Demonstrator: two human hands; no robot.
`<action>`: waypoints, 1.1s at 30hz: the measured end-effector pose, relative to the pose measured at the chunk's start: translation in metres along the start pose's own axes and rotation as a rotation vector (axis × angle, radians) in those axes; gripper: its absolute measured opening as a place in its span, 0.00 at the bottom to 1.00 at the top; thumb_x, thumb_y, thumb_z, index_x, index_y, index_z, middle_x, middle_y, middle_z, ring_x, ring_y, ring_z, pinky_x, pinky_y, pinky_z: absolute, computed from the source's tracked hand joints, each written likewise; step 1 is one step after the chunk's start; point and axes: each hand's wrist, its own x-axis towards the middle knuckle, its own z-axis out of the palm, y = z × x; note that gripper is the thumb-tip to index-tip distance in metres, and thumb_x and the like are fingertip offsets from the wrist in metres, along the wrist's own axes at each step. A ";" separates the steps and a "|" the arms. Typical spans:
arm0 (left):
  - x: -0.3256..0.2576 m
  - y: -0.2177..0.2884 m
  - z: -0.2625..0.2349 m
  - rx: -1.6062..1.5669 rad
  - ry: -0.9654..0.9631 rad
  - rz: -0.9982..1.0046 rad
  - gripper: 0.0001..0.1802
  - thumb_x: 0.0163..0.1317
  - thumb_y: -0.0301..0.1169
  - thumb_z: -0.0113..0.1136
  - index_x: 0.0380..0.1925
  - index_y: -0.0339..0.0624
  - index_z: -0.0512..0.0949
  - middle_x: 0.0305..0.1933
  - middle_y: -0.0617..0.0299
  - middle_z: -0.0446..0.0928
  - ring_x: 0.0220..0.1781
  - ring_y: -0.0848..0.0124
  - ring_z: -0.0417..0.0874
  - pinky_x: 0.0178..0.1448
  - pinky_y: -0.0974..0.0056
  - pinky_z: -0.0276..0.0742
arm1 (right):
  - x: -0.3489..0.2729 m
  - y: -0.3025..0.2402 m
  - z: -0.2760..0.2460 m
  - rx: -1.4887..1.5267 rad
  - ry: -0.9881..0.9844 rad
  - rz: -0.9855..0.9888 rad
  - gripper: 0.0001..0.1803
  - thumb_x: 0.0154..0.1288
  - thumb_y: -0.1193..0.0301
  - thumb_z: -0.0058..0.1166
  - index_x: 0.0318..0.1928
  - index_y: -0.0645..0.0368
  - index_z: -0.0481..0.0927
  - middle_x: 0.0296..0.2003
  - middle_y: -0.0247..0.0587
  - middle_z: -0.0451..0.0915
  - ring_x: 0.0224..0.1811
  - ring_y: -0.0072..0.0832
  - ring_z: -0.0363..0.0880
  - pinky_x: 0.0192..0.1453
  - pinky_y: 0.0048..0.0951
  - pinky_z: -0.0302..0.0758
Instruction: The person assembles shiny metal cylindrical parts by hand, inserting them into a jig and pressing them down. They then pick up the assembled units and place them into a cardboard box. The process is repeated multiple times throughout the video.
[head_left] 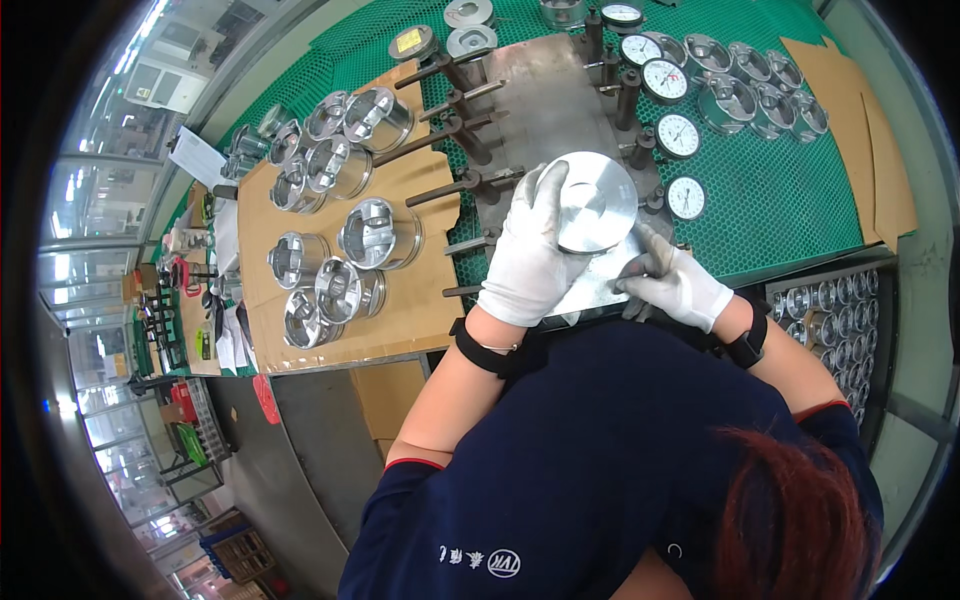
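Note:
My left hand (pixel 530 250), in a white glove, grips a shiny metal piston (pixel 597 203) by its left side. The piston's round, ringed crown faces up, above the near end of a grey metal plate (pixel 548 95). Close to its lower right is my right hand (pixel 680 282), also gloved, with dark-stained fingertips. Those fingers are curled in toward the thumb; what they hold, if anything, is hidden. Dial gauges (pixel 678 136) on dark posts line the plate's right side, and dark rods (pixel 440 190) on posts stick out on its left.
Several pistons (pixel 380 235) stand on cardboard (pixel 425 310) at the left. More pistons (pixel 727 103) sit on the green mat (pixel 790 195) at the far right, beside another cardboard sheet (pixel 850 130). Below the bench's right edge is a rack of pistons (pixel 830 320).

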 end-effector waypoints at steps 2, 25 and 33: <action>0.001 0.001 0.000 0.006 -0.005 -0.014 0.56 0.43 0.34 0.83 0.72 0.43 0.61 0.69 0.37 0.66 0.68 0.39 0.72 0.68 0.48 0.75 | 0.001 0.002 0.000 -0.006 0.005 -0.004 0.53 0.65 0.72 0.61 0.81 0.66 0.41 0.43 0.43 0.82 0.45 0.23 0.80 0.51 0.24 0.78; 0.023 0.072 -0.075 -0.514 -0.131 -0.043 0.29 0.64 0.19 0.56 0.67 0.31 0.68 0.50 0.52 0.83 0.49 0.71 0.84 0.51 0.70 0.79 | -0.040 0.006 -0.074 0.497 0.388 -0.311 0.36 0.78 0.43 0.40 0.64 0.65 0.72 0.46 0.50 0.84 0.32 0.34 0.84 0.31 0.31 0.82; -0.053 -0.071 -0.142 0.658 0.104 -0.392 0.33 0.60 0.30 0.65 0.65 0.32 0.69 0.63 0.34 0.73 0.62 0.38 0.76 0.68 0.46 0.73 | -0.041 0.017 -0.185 0.219 0.832 -0.114 0.25 0.77 0.52 0.44 0.52 0.65 0.78 0.30 0.47 0.84 0.20 0.30 0.81 0.20 0.30 0.75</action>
